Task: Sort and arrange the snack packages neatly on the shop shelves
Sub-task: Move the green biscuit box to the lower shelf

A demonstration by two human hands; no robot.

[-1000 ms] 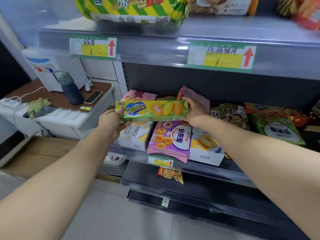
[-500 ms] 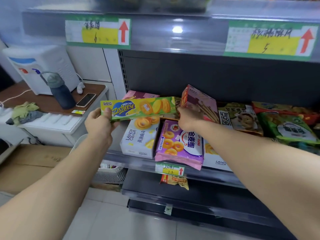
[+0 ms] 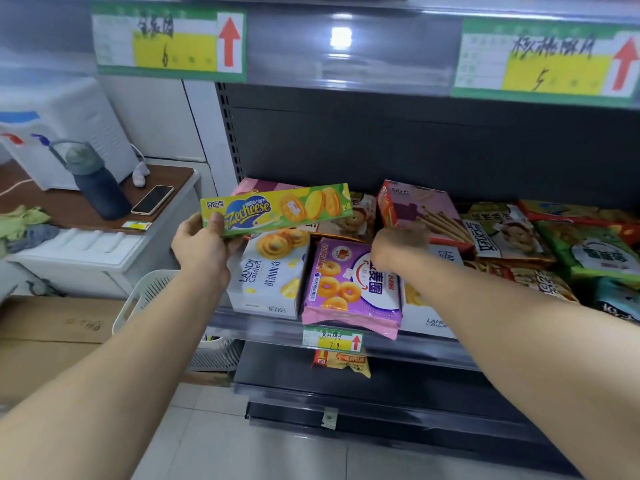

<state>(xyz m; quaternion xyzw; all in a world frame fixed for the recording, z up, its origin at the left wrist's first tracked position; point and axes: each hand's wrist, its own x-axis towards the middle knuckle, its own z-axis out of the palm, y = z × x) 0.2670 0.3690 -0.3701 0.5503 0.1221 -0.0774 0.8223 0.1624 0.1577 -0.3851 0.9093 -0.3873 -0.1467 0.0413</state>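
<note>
So the middle shelf [image 3: 419, 351] is packed with snacks, a white Landy box [image 3: 270, 282] at the front left and a purple donut-cookie pack [image 3: 349, 292] just beside it. The green Zecheese box [image 3: 277, 209] is up in the air over the Landy box, lying flat and lengthwise. The left hand [image 3: 204, 247] pinches its left end, thumb on the front. The right hand [image 3: 398, 244] is against the bottom edge of a tilted pink biscuit-stick box [image 3: 415, 206]. Its fingers are hidden, so I can't tell if it's gripping.
</note>
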